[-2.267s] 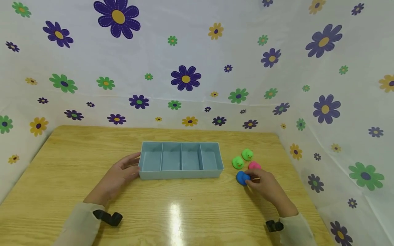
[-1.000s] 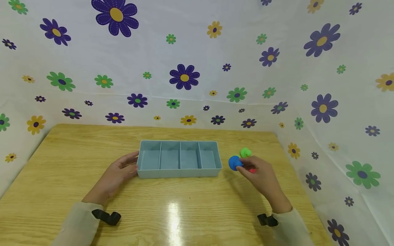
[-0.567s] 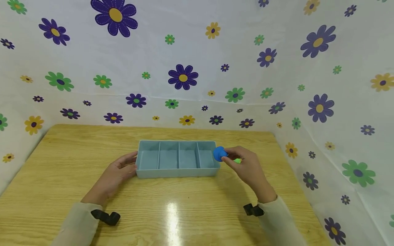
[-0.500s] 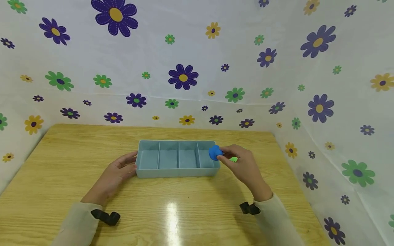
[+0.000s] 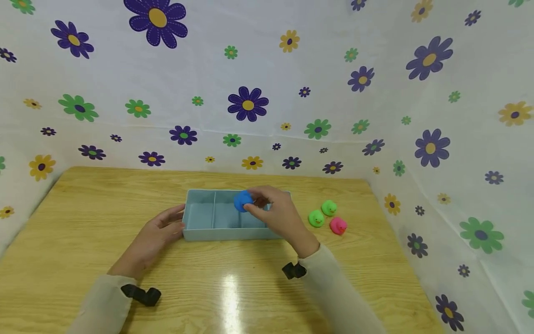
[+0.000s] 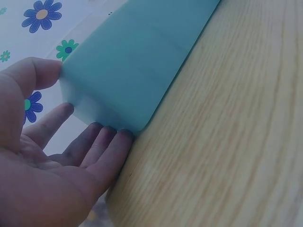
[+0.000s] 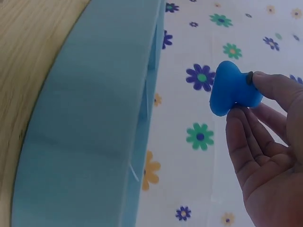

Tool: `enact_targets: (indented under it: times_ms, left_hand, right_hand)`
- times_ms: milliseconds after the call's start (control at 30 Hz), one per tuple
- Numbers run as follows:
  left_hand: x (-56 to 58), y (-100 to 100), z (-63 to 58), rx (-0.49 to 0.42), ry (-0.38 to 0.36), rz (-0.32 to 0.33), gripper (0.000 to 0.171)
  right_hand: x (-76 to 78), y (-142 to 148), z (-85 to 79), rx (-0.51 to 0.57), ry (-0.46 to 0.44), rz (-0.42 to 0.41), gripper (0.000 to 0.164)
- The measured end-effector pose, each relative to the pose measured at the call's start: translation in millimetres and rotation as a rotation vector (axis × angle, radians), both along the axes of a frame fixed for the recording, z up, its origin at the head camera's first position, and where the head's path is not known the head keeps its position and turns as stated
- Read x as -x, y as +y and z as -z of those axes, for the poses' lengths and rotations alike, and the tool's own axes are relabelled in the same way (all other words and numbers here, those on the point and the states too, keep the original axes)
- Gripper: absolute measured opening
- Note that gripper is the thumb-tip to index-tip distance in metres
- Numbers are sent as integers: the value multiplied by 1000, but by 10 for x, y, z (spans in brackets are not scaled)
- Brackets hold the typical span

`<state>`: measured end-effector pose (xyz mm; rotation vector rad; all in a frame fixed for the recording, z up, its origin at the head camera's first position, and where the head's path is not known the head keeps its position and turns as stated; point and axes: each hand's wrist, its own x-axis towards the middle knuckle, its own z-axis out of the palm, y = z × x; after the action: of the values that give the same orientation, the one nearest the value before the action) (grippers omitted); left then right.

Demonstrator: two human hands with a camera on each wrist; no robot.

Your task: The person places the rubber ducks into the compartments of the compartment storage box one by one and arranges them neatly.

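My right hand [image 5: 280, 214] pinches a blue toy duck [image 5: 241, 201] by its head, between thumb and fingertips. The duck is held above the middle of a blue-grey divided tray [image 5: 212, 235]. In the right wrist view the duck [image 7: 226, 90] is on its side, its broad base turned away from the palm. My left hand [image 5: 156, 234] lies beside the tray's left end, its fingertips touching the end wall [image 6: 94, 106]. The two left compartments show nothing inside; my right hand covers part of the right ones.
Two green toy ducks [image 5: 329, 208] and a pink one [image 5: 338, 226] stand on the wooden table [image 5: 233, 287], right of the tray. A white cloth [image 5: 267, 69] printed with flowers rises behind the table and along its sides.
My right hand took the blue duck off the table, lifted it and carried it left over the tray. The other ducks are uncovered again. My left hand has stayed at the tray's end.
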<state>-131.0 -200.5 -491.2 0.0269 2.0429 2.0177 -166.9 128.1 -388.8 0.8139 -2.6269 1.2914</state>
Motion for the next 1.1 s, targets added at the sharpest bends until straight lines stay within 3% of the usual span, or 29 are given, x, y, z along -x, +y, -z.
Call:
enact_targets:
  times_ms: [433, 733, 1100]
  left_hand:
    - [-8, -4, -7, 31, -14, 5, 69]
    - [10, -14, -14, 59, -26, 8, 67]
    - [-2, -5, -10, 49, -3, 13, 64]
  right_hand:
    - [118, -559, 135, -76, -63, -86, 28]
    - [181, -844, 217, -194, 24, -118, 28]
    - [251, -1005, 446, -253, -69, -88, 27]
